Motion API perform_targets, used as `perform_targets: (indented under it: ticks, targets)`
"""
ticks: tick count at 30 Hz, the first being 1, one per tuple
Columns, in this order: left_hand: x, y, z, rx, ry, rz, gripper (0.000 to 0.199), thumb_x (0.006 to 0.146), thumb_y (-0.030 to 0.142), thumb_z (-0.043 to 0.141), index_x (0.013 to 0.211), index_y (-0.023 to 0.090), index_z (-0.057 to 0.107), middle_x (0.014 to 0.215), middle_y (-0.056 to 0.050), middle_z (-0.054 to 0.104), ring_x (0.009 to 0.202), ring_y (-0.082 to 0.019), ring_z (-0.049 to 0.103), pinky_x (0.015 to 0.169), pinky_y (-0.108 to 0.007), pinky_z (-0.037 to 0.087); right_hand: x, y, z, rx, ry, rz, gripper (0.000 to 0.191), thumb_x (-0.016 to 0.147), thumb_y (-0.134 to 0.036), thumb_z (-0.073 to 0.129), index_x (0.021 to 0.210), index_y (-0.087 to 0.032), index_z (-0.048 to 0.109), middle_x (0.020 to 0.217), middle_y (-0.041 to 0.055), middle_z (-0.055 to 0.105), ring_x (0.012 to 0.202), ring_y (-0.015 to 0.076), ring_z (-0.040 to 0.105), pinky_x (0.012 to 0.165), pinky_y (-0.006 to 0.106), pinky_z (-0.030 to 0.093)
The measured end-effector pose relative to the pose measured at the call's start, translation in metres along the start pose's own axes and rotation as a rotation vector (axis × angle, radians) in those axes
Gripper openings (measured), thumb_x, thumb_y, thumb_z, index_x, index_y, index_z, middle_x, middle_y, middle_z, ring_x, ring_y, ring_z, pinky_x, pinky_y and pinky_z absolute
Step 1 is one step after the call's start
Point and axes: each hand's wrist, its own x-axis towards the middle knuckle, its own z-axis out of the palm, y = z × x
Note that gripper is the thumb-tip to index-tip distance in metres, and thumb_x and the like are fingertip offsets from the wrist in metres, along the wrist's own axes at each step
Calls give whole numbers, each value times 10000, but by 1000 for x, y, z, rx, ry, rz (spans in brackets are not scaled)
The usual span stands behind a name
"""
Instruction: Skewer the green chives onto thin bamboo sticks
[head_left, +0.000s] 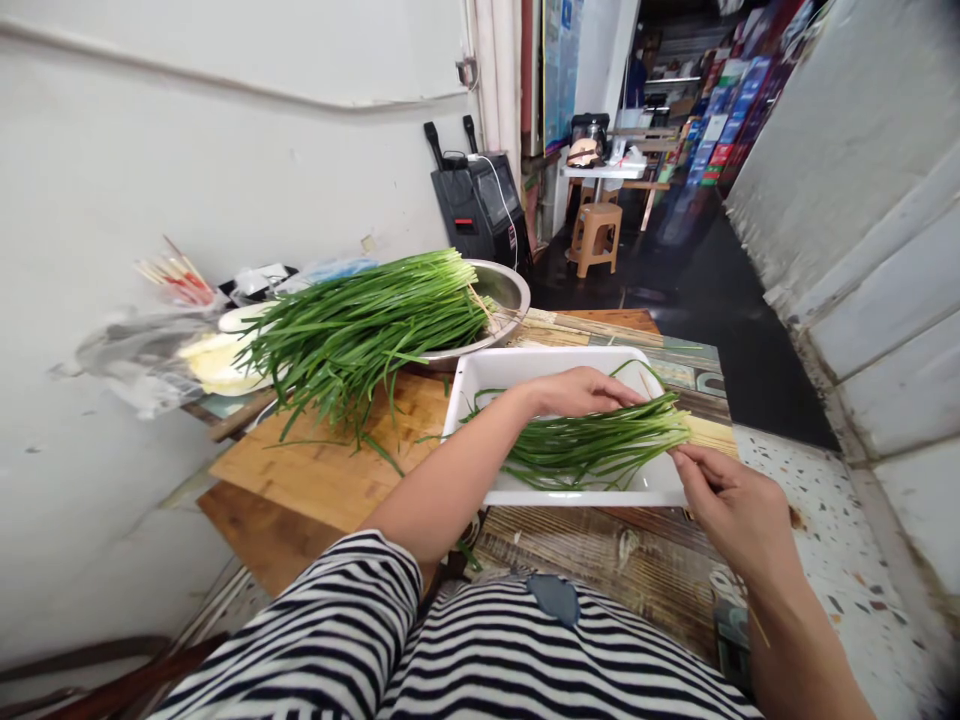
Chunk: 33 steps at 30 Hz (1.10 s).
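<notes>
A loose bunch of garlic chives [585, 445] lies in a white plastic tray [585, 498], its pale stem ends over the right rim. My left hand [581, 390] reaches across the tray with fingers stretched out along the top of the bunch. At the stem ends, my right hand [739, 500] has thumb and forefinger pinched together on the chives. Behind and to the left, a big pile of garlic chives [375, 315] rests in a steel bowl [514, 295], the leaves hanging over a wooden board.
The wooden board [300, 465] lies left of the tray on a wood-patterned table [600, 545]. Plastic bags [135, 360] and a cup of skewers [180, 280] sit by the wall. Beyond are a black speaker [480, 205], a brown stool [596, 240] and stacked boxes [727, 120].
</notes>
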Motion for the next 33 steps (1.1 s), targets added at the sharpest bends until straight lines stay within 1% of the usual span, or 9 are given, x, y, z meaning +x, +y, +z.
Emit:
perform_targets:
  ticks: [1,5,9,11,14,18,23,27,33]
  targets:
    - [0,-2,-4,15,29,-21,334,797,92,547,1072,170,721,1091,-42,718,975,-124,652,923,-227,460,-2,-4,-3,-23,13,-45,319,888,-408,499,902,-180,722,803,34,744,650,161,690,566,238,489]
    - [5,-27,-6,247,297,-187,274,793,185,570,1003,133,739,985,-51,738,877,-135,649,842,-217,472,-19,-35,-13,-91,61,-269,218,904,-300,530,939,-169,701,733,21,726,529,108,627,521,221,434]
    - [10,-49,9,586,127,-288,252,762,261,638,960,149,745,935,-68,731,862,-177,641,809,-255,469,-34,-67,-18,-57,54,-510,146,887,-163,556,981,-123,660,666,19,683,502,91,555,546,243,394]
    - [12,-53,19,729,62,-289,250,765,281,646,955,150,743,985,-96,715,933,-210,634,837,-280,464,-36,-75,-18,-32,51,-547,143,880,-120,557,998,-108,637,670,16,678,506,84,536,557,245,387]
    - [15,-53,29,799,55,-303,208,752,257,654,916,161,739,1033,-110,697,1007,-237,616,887,-314,450,-35,-77,-17,-14,58,-544,146,879,-103,557,1012,-112,617,699,18,688,517,80,530,571,242,391]
    - [19,-53,30,682,114,-385,154,699,168,659,835,158,733,956,-79,714,943,-221,632,854,-314,465,-34,-73,-17,-25,60,-527,142,875,-107,565,1006,-104,621,639,-2,657,487,75,506,540,237,376]
    - [20,-62,19,429,227,-416,206,724,229,667,901,135,713,804,-17,709,716,-103,610,673,-196,470,-30,-62,-16,-5,69,-455,127,885,-165,559,949,-118,658,696,36,701,511,93,581,532,226,414]
    - [18,-65,14,61,408,-437,175,628,195,737,784,119,714,626,23,643,585,-67,527,617,-188,434,-21,-42,-14,-12,61,-254,186,888,-273,551,928,-177,704,740,26,730,522,109,630,511,211,450]
    - [17,-52,13,-291,548,-470,138,604,157,774,705,112,691,572,27,616,540,-55,503,614,-201,436,-3,-14,-5,121,-13,57,297,849,-422,542,869,-196,733,795,37,743,652,168,690,578,238,521]
